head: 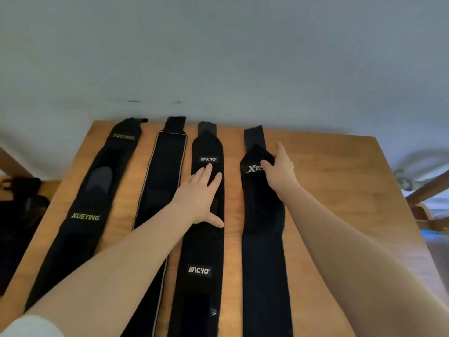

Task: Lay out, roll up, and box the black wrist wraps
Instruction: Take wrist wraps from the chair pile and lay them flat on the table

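Table (328, 181), frame centre: four wrist wraps side by side, lengthwise — first wrap (80, 215) far left, second (160, 171), third (201, 251), fourth (263, 251) rightmost.

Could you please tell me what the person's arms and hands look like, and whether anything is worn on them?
Both forearms are bare. The left hand and right hand show no gloves, rings, watch or bands. A bit of white fabric, probably a sleeve, shows at the lower left corner on the left arm.

Four black wrist wraps (201, 239), two hands (199, 198), one table (328, 190)
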`<state>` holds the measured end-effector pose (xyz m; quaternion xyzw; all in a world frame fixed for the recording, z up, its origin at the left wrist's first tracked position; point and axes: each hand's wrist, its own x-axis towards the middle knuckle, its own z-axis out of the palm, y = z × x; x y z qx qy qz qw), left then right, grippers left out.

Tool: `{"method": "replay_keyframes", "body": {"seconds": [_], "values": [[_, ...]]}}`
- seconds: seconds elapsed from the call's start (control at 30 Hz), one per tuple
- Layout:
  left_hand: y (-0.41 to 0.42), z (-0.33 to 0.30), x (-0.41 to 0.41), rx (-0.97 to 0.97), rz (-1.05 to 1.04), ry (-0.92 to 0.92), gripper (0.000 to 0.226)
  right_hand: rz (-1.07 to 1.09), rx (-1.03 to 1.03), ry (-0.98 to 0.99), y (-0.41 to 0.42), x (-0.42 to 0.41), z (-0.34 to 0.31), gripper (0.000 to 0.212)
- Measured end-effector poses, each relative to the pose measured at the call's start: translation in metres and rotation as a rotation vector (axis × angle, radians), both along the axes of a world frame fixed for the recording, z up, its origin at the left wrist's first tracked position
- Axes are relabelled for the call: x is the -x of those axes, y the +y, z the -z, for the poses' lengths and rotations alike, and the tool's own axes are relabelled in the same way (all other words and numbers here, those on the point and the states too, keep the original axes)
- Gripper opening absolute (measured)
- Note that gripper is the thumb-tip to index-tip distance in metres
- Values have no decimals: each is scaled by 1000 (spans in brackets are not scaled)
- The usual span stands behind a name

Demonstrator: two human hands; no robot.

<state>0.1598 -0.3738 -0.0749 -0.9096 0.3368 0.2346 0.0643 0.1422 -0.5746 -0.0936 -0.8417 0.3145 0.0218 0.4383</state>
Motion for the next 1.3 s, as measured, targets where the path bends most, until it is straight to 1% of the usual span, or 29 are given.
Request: {"method": "replay_keyframes", "body": {"seconds": [0.03,0.07,0.1,0.13,0.17,0.23,0.27,0.3,0.37,0.4,0.47,0.63,0.73,0.8,0.87,0.93,1.0,1.1,1.2,1.3], "values": [[0,1,-1,2,-1,32,119,-85,205,57,5,6,0,68],[0,1,-1,3,2,54,118,-165,389,59,11,17,-2,70],[0,1,-1,5,4,65,117,-248,524,9,19,34,-5,67],[0,0,-1,7,4,69,117,-339,613,-65,30,55,-6,64],[0,-1,-1,13,3,69,116,-430,657,-97,41,77,-8,64],[0,-1,-1,24,2,70,116,-587,678,-22,59,111,-2,68],[0,-1,0,25,1,74,116,-626,667,36,61,117,3,72],[0,-1,0,24,-3,78,116,-619,632,79,59,115,9,74],[0,0,0,17,-10,77,115,-589,570,172,53,97,18,72],[-1,0,-1,11,-10,79,115,-583,588,200,50,87,20,72],[-1,0,-2,6,-6,79,115,-576,627,219,47,72,21,73],[1,0,-3,-2,17,66,115,-611,632,246,47,57,18,74],[4,-2,-1,-1,40,21,112,-627,601,316,44,42,8,74],[10,-6,5,77,32,-6,104,-625,611,321,48,39,-5,72],[24,-15,14,228,-23,11,89,-583,678,179,62,46,-20,66],[52,-27,24,342,-53,14,75,-558,699,-17,90,62,-37,57],[96,-37,32,374,-52,-29,66,-568,680,-128,132,78,-51,51],[182,-52,44,408,-119,-58,60,-637,563,-133,211,85,-61,46],[285,-65,58,393,-188,-83,58,-669,431,-143,302,79,-60,43],[394,-69,75,387,-329,-75,55,-646,225,-96,397,76,-53,41]]}}
